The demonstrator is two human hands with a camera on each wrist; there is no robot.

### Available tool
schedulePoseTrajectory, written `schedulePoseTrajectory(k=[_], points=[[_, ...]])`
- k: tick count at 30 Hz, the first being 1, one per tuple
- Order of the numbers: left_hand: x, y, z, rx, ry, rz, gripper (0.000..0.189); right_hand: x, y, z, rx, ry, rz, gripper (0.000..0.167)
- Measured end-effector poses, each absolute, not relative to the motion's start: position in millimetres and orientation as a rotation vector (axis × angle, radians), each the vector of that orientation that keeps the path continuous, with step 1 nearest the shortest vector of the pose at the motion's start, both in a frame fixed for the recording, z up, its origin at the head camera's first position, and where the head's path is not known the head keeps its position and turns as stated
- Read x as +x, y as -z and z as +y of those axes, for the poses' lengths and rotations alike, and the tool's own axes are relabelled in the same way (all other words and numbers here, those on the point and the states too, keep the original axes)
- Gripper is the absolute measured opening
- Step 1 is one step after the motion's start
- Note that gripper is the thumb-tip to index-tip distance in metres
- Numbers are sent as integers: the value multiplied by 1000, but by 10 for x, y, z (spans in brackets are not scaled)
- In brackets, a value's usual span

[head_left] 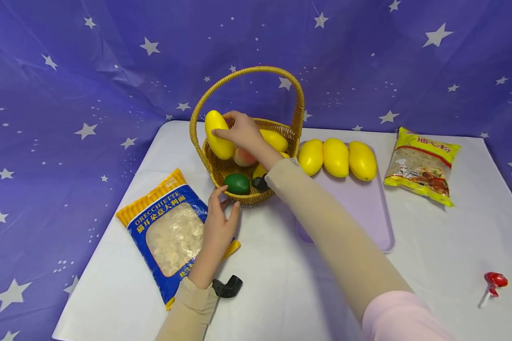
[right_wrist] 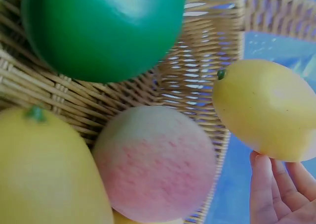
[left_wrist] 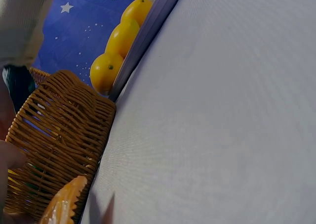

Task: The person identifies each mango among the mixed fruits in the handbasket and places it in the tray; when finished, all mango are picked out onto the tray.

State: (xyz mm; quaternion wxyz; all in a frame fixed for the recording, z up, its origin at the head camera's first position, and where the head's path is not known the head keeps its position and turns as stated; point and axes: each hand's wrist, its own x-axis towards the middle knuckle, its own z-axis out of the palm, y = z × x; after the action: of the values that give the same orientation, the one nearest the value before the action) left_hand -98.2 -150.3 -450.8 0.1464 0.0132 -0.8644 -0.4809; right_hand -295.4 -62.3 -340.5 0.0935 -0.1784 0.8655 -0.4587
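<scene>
My right hand pinches a yellow mango between thumb and fingers, tilted up at the left side of the wicker basket. In the right wrist view this mango shows its green stem spot. Beside it in the basket are a peach, a smooth green fruit and more yellow mangoes. My left hand touches the basket's front left rim and outer wall, thumb and fingers spread. Part of the basket's contents is hidden behind my right forearm.
A blue and yellow bag of orecchiette lies under and left of my left hand. Right of the basket, three mangoes lie in a row on a lilac tray. Farther right are a yellow pasta bag and a red lollipop.
</scene>
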Motion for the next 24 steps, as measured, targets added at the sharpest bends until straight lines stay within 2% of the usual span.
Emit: schedulePoseTrajectory(k=[13, 24], points=[[-969, 4499, -1499, 72, 1418, -2512, 51, -2519, 3106, -15, -596, 1692, 2410, 57], [-970, 4503, -1486, 78, 1411, -2512, 52, -2136, 3236, 770, -426, 1872, 2277, 52]])
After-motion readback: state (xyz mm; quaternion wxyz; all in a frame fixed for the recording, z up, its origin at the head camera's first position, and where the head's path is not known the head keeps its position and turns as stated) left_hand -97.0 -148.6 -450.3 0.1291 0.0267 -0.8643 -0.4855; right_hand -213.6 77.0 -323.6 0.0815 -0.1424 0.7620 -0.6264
